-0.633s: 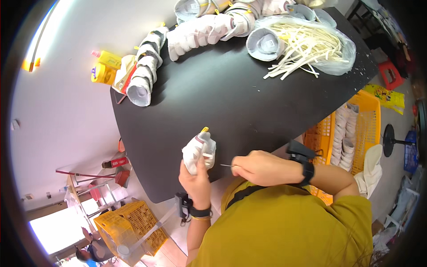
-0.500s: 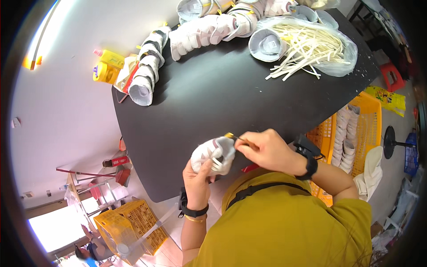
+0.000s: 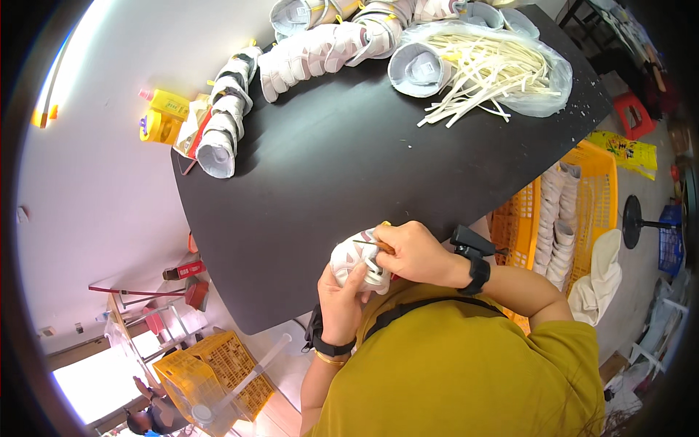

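Note:
A small white and pinkish shoe upper (image 3: 342,264) sits in my left hand (image 3: 339,309), the thumb pressed on its near side and the fingers around it beneath. Over its opening, my right hand (image 3: 421,253) grips an awl-like tool (image 3: 384,247) with a brown handle and a thin dark shaft. The shaft crosses the top of the shoe and points left; I cannot tell whether its tip touches. A yellow tab shows at the shoe's far edge. My right fingers cover part of the opening.
Nested shoe uppers (image 3: 320,62) line the black table's (image 3: 313,167) far side. A plastic bag (image 3: 546,102) of cream laces (image 3: 495,69) lies far right. Beside the table stand a yellow crate (image 3: 597,182) with stacked shoes and, left, another yellow crate (image 3: 233,364). Yellow bottles (image 3: 160,125) stand far left.
My right hand has moved in against the shoe. The tool, beside the opening before, now lies across the shoe's top. Both hands sit slightly further right in view.

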### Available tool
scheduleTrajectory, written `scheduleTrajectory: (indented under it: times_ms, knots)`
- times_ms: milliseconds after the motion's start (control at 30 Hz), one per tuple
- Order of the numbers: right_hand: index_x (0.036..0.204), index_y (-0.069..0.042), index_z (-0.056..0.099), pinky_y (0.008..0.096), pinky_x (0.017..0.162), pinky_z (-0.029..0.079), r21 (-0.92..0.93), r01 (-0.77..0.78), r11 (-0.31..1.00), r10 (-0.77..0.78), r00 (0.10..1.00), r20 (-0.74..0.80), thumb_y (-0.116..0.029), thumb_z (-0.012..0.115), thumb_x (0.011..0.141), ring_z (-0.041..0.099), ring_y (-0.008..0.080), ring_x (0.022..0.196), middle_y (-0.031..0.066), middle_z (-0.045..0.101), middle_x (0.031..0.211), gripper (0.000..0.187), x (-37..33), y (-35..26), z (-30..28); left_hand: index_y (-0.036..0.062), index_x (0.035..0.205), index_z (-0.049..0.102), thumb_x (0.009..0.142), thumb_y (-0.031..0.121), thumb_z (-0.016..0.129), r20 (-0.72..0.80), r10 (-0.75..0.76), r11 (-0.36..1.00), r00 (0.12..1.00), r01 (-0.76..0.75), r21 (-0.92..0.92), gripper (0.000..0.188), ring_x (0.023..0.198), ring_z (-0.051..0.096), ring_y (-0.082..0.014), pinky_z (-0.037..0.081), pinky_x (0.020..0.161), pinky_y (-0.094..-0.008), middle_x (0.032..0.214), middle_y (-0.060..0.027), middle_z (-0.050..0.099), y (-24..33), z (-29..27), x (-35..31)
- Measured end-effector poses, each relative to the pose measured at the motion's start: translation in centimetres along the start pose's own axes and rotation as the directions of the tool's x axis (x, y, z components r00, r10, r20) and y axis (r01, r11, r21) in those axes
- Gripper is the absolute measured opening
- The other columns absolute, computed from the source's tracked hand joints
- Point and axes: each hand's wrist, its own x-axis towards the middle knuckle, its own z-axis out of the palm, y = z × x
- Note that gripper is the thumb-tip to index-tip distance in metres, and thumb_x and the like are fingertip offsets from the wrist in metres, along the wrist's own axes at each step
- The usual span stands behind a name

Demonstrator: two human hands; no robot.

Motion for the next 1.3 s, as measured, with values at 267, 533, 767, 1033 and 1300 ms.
scheduleTrajectory:
  times_ms: [267, 533, 767, 1033, 1300]
  knots:
    - [0.086, -0.001, 0.058, 0.0336, 0.051, 0.044, -0.24, -0.086, 0.967, 0.061, 0.992, -0.111, -0.007, 0.061, 0.085, 0.056, 0.0212, 0.05, 0.0141, 0.057, 0.061, 0.007, -0.1, 0.3, -2.0, 0.0007, 0.113, 0.059, 0.093, 0.006, 0.062, 0.017, 0.258, 0.929, 0.966, -0.253, 0.272, 0.021, 0.067, 0.057, -0.0058, 0.04, 0.049, -0.0196, 0.095, -0.0048, 0.066, -0.1, 0.5, -1.7]
    - [0.094, 0.001, 0.067, 0.0289, 0.054, 0.044, 0.039, -0.201, 0.979, 0.204, 0.949, -0.242, -0.01, 0.065, 0.087, 0.055, 0.014, 0.054, 0.0115, 0.062, 0.065, 0.013, -1.6, -2.9, -2.7, 0.0047, 0.117, 0.058, 0.096, 0.012, 0.057, 0.008, -0.028, 0.989, 1.0, 0.029, -0.142, 0.023, 0.074, 0.061, -0.0082, 0.039, 0.045, -0.0185, 0.1, -0.0046, 0.067, 0.4, -0.9, 0.0]
    - [0.101, 0.002, 0.069, 0.0252, 0.05, 0.046, 0.22, -0.183, 0.958, 0.18, 0.983, 0.033, -0.007, 0.063, 0.088, 0.055, 0.0068, 0.051, 0.0086, 0.065, 0.066, 0.017, -1.6, -1.3, -1.4, 0.0048, 0.117, 0.06, 0.094, 0.015, 0.062, 0.161, -0.124, 0.97, 0.979, 0.153, -0.189, 0.025, 0.074, 0.059, -0.008, 0.039, 0.049, -0.02, 0.1, -0.0045, 0.067, -1.2, -1.0, 0.3]
    - [0.087, 0.004, 0.063, 0.0305, 0.051, 0.047, 0.153, -0.116, 0.981, 0.112, 0.993, 0.029, -0.005, 0.061, 0.086, 0.059, 0.0156, 0.05, 0.0124, 0.061, 0.061, 0.009, -1.3, -0.2, -0.9, 0.0043, 0.118, 0.058, 0.094, 0.011, 0.061, 0.169, -0.156, 0.961, 0.973, 0.189, -0.201, 0.025, 0.071, 0.058, -0.0081, 0.039, 0.049, -0.0203, 0.099, -0.0044, 0.066, -1.2, -0.5, 0.2]
    - [0.088, 0.001, 0.06, 0.0395, 0.059, 0.051, -0.347, -0.062, 0.936, 0.026, 0.994, -0.107, -0.014, 0.067, 0.08, 0.065, 0.0351, 0.061, 0.0185, 0.064, 0.068, 0.019, -1.4, -0.3, -0.1, 0.0026, 0.115, 0.06, 0.092, 0.007, 0.064, 0.065, -0.047, 0.997, 0.997, 0.051, -0.064, 0.023, 0.073, 0.059, -0.0065, 0.04, 0.05, -0.0195, 0.098, -0.0046, 0.067, 0.0, 0.5, -0.3]
